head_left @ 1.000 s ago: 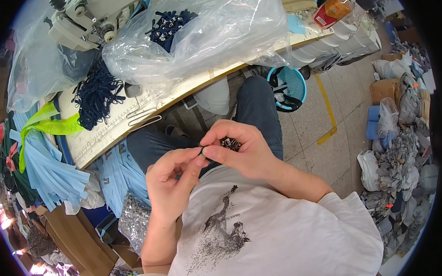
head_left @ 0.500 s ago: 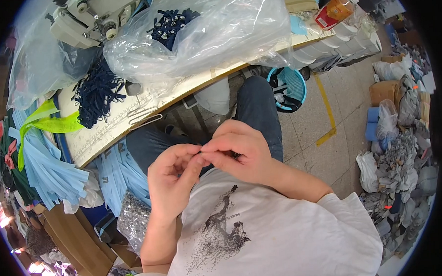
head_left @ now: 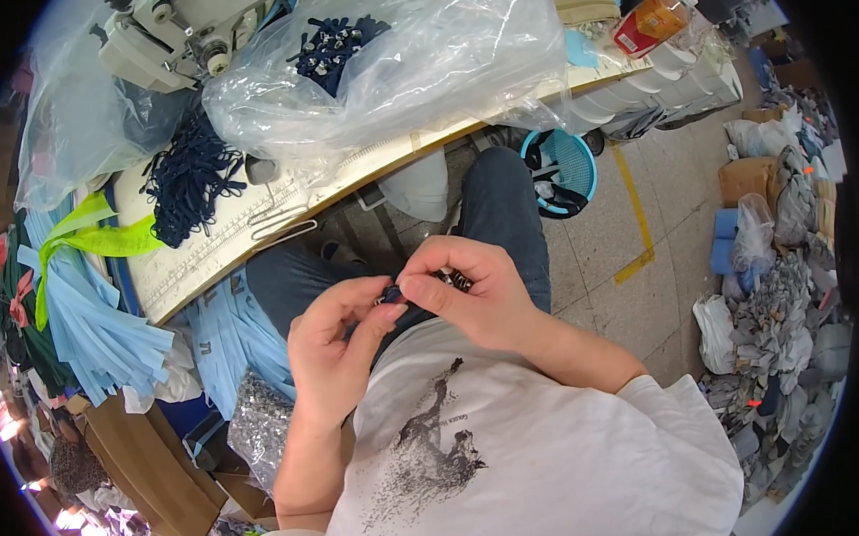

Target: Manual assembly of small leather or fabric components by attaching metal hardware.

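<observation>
Both hands meet above my lap. My left hand [head_left: 341, 329] pinches a small dark navy fabric piece [head_left: 389, 295] between thumb and fingertips. The thumb and forefinger of my right hand [head_left: 478, 290] press at the same piece from the other side. Several small shiny metal pieces [head_left: 457, 278] show in the curl of my right hand; their exact kind is too small to make out. On the table lies a pile of navy fabric loops [head_left: 191, 178]. More navy loops with metal bits [head_left: 334, 54] sit in a clear plastic bag [head_left: 441, 85].
A sewing machine [head_left: 166, 40] stands at the far left of the white table [head_left: 199, 264]. Metal wire hooks [head_left: 279, 229] lie near its edge. Light blue strips [head_left: 106, 320] hang at the left. A blue basket [head_left: 574, 171] stands on the floor; a bottle [head_left: 654, 23] is far right.
My fingertips have shifted slightly, and the navy piece between them now shows. My right hand has turned a little, revealing the metal pieces in its curl.
</observation>
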Motion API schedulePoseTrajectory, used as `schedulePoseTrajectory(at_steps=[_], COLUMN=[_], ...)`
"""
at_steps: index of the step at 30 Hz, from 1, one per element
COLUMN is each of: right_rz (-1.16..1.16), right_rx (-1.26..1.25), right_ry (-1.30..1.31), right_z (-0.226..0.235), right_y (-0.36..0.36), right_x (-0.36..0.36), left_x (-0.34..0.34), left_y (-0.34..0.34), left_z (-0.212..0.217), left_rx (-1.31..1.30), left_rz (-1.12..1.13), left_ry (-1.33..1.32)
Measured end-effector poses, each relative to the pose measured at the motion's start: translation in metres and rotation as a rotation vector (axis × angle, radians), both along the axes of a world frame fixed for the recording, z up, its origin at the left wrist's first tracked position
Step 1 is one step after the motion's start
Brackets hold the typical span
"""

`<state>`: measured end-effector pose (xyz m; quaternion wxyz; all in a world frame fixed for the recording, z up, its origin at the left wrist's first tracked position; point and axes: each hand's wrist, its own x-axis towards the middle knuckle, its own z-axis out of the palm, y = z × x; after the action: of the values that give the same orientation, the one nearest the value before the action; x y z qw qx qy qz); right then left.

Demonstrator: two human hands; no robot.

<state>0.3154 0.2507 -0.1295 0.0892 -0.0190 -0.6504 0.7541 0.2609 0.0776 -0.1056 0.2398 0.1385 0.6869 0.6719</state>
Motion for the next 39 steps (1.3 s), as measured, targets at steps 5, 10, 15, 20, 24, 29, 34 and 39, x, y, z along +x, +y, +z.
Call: schedulePoseTrajectory(at_steps=[5,10,15,20,24,29,34,39], right_rz=[0.04,-0.02,-0.016,0.006,0.0,0.017,0.035,-0.018], right_rx=[-0.245,-0.545,-0.664,-0.662,-0.655,-0.646,-0.643,-0.677], right_ry=[-0.252,-0.31,-0.316,-0.313,-0.31,-0.323,-0.331,-0.314], right_z=[0.013,0.006,0.006,0.009,0.01,0.012,0.012,0.012], right_y=[0.004,0.003,0.003,0.005,0.002,0.001,0.002,0.002], right_x=[0.002,0.003,0.001,0.001,-0.001,0.001,0.002,0.001], left_x=[-0.003,-0.002,-0.003,-0.005,-0.005,-0.005,-0.004,-0.003], left_y=[-0.002,0.003,0.003,0.003,0.01,0.013,0.013,0.007], left_z=[-0.003,-0.002,-0.01,-0.016,-0.004,-0.001,-0.003,-0.001], left_rx=[-0.109,0.042,0.31,0.091,-0.091,-0.149,-0.104,0.2], left_rz=[-0.013,-0.007,-0.027,-0.066,-0.072,-0.052,0.044,0.039], left_ry=[0.086,-0.054,-0.199,0.058,0.288,0.415,0.334,0.021])
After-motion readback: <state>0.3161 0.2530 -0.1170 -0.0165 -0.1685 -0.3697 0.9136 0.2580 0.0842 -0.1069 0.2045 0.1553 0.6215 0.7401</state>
